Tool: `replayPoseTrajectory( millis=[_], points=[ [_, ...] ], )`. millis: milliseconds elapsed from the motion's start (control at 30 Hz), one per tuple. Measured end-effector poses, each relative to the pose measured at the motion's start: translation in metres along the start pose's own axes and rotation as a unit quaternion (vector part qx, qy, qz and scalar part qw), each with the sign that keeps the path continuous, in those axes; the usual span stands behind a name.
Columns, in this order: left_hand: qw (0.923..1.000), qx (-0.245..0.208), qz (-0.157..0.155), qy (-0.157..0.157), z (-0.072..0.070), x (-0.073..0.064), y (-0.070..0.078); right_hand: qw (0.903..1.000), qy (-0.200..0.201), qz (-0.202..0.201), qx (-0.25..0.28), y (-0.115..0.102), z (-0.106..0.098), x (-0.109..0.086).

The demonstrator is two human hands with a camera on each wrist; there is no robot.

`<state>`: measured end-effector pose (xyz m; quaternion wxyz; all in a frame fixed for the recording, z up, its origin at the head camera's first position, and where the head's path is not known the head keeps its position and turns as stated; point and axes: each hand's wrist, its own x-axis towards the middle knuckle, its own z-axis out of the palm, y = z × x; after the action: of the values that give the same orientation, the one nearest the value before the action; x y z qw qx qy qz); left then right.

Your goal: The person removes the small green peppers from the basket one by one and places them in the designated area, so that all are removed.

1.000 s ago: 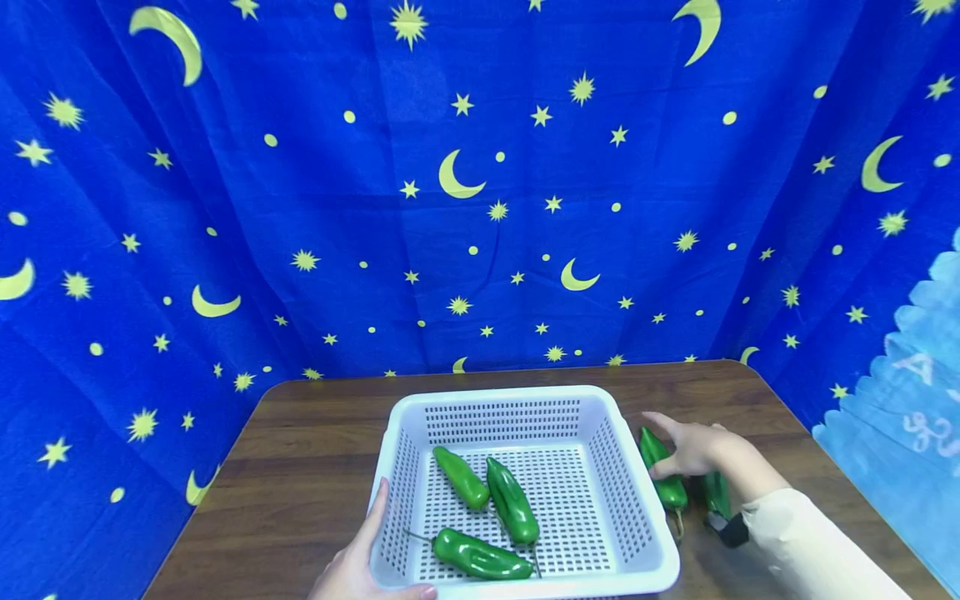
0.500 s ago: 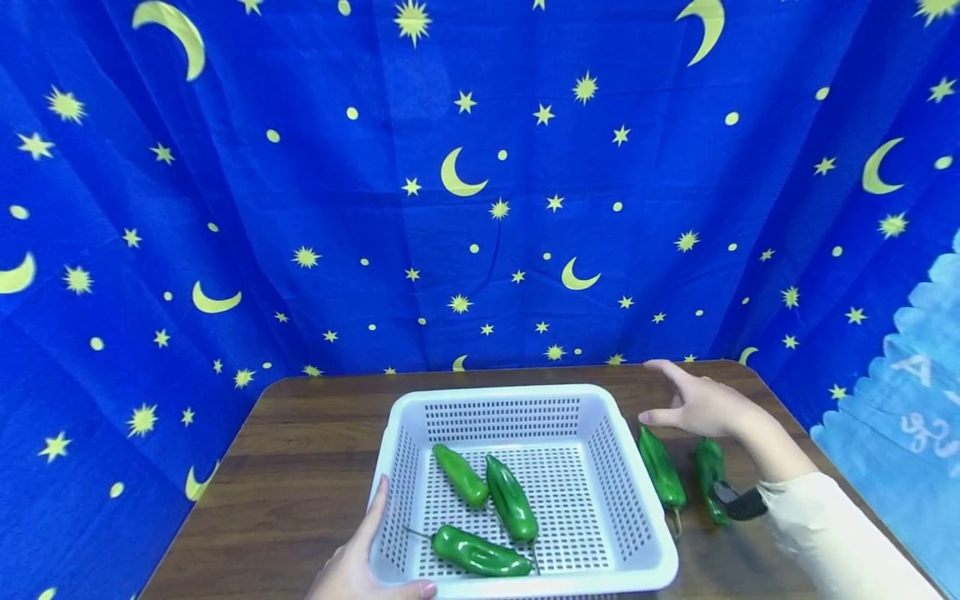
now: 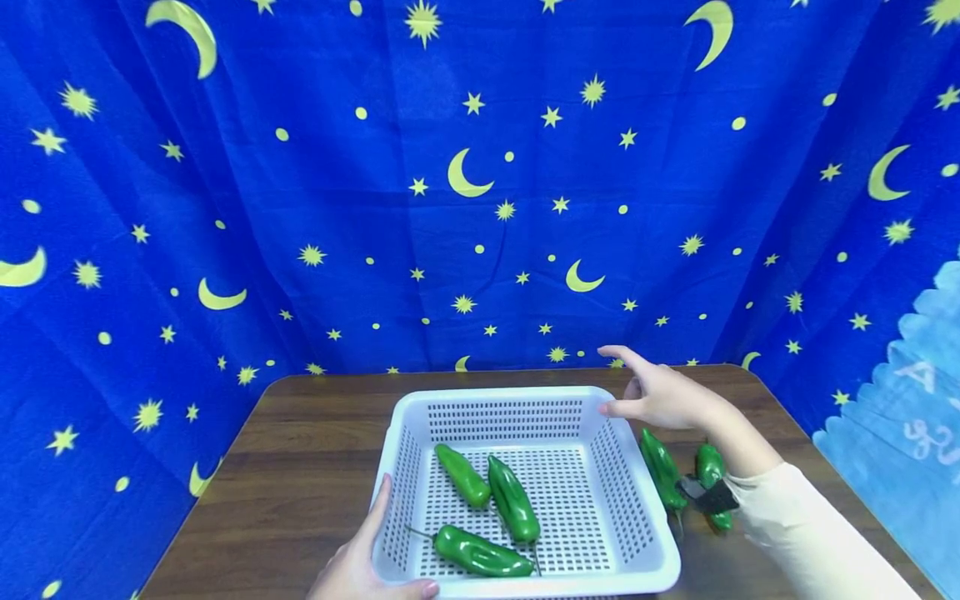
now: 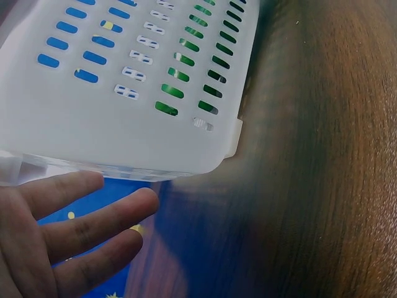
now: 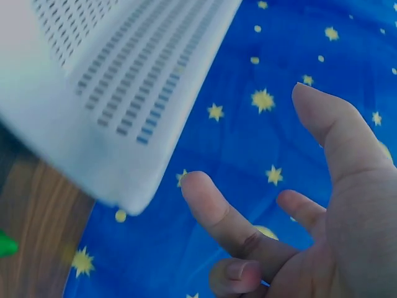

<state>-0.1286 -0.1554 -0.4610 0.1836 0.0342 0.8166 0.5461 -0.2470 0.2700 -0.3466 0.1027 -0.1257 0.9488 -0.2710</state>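
A white perforated plastic basket point(image 3: 671, 575) sits on the table, with three green peppers inside: one at back left point(image 3: 462, 477), one in the middle point(image 3: 513, 500) and one in front point(image 3: 483, 552). My left hand point(image 3: 360, 558) rests at the basket's front left corner, thumb along the front rim. Its other fingers point(image 4: 102, 225) are straight beside the basket wall in the left wrist view. Over the back right corner, my right hand point(image 3: 652, 396) is raised with thumb and forefinger spread, holding nothing. Below its wrist, two more green peppers, a nearer one point(image 3: 660, 467) and a farther one point(image 3: 708, 467), lie on the table.
The brown wooden table point(image 3: 300, 467) extends left of the basket. A blue curtain point(image 3: 337, 208) with yellow moons and stars hangs behind and on the sides. A pale blue scalloped cloth point(image 3: 915, 383) is at the right. A black strap point(image 3: 708, 493) is around my right wrist.
My right hand has risen from beside the peppers on the right and moved left to the basket's back right corner. The left hand, basket and peppers have stayed in place.
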Motion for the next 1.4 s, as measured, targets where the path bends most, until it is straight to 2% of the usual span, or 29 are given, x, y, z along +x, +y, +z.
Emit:
replayPoseTrajectory(
  millis=[267,533,667,833,1100,1400],
  points=[
    [0.9999,-0.011,0.010,-0.005,-0.001,0.000,-0.002,0.9987,-0.031,-0.033,0.021,-0.023,0.022,0.012],
    [0.9999,-0.008,0.011,-0.005,-0.001,0.001,-0.003,0.9962,-0.052,-0.069,-0.001,-0.044,0.047,0.023],
    [0.9997,0.001,0.023,0.000,-0.001,0.001,-0.004,0.9940,-0.064,-0.087,-0.015,-0.054,0.059,0.028],
    [0.9992,0.014,0.036,0.009,0.000,0.000,-0.004,0.9929,-0.071,-0.080,-0.051,-0.064,0.073,0.031],
    [0.9996,-0.014,0.022,-0.009,-0.002,0.000,-0.004,0.9878,-0.103,-0.088,-0.077,-0.074,0.095,0.036],
    [0.9997,-0.014,0.021,-0.008,-0.001,0.001,-0.003,0.9850,-0.136,-0.049,-0.095,-0.078,0.116,0.038]
  ],
)
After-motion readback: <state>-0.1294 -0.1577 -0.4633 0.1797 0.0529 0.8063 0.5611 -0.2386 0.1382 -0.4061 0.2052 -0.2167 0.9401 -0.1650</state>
